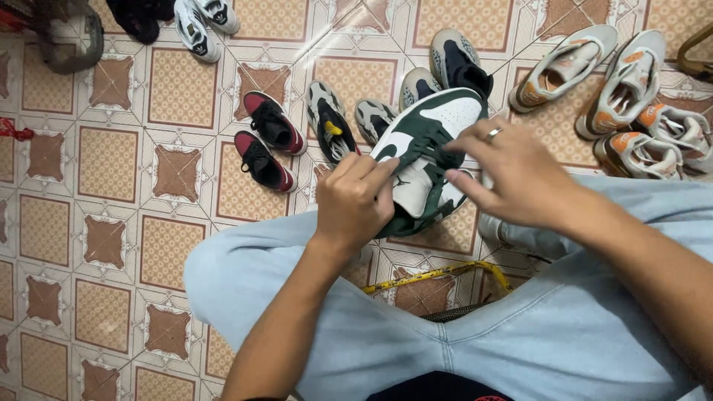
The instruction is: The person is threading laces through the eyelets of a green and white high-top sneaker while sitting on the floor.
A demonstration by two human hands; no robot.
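A green and white high-top sneaker (pixel 431 130) rests between my knees, toe pointing away. My left hand (pixel 355 204) grips its heel and collar from the left, fingers curled around the tongue area. My right hand (pixel 512 178), with a ring on one finger, pinches the dark green laces near the top of the shoe. My legs in light blue jeans (pixel 356 327) fill the lower part of the view.
On the patterned tile floor (pixel 111 186) lie a red and black pair (pixel 267 141), a black, grey and yellow shoe (pixel 327 119), grey and navy shoes (pixel 453 59), beige and orange sneakers (pixel 624 82), white shoes (pixel 197 26), and a yellow strap (pixel 438 275).
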